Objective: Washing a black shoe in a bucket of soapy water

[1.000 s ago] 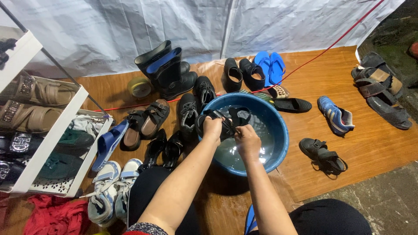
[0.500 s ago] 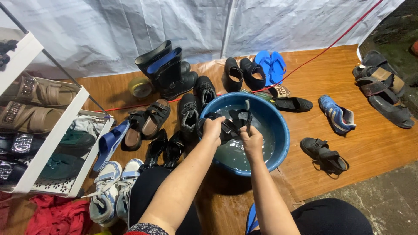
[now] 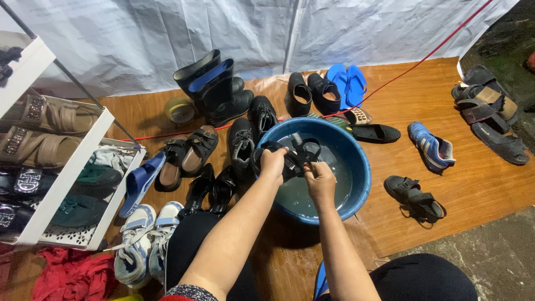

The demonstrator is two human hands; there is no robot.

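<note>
Right now both of my hands are over the blue basin (image 3: 356, 192), which sits on the wooden floor (image 3: 446, 223) near its front edge, just ahead of my knees. My left hand (image 3: 273, 163) is clenched around the black sandal (image 3: 290, 159), holding it at the basin's left rim above the murky water, and my right hand (image 3: 320, 181) is closed on something small pressed to the sandal's straps; whether that is a brush or just a strap, I cannot tell. As I judge it, the washing is in its early part: this sandal is wet and in hand, while nearly everything else lies dry on the floor around the basin. To the left are black sneakers (image 3: 242, 142), brown-lined sandals (image 3: 189, 156), black flats (image 3: 212, 189), and white-and-blue trainers (image 3: 142, 245) by the front left corner. Toward the back edge stand dark rubber boots (image 3: 214, 89), black loafers (image 3: 312, 92) and blue flip-flops (image 3: 346, 81). To the right lie a blue sports shoe (image 3: 432, 147), another black sandal (image 3: 415, 195) that looks like the mate, and dark sandals (image 3: 490, 111) at the far right edge. I see no packages or signs; the only container is a small round yellowish tin (image 3: 179, 110) beside the boots, its label too small to make out. A white shoe rack (image 3: 61, 178) stands at the left edge, holding more pairs.
</note>
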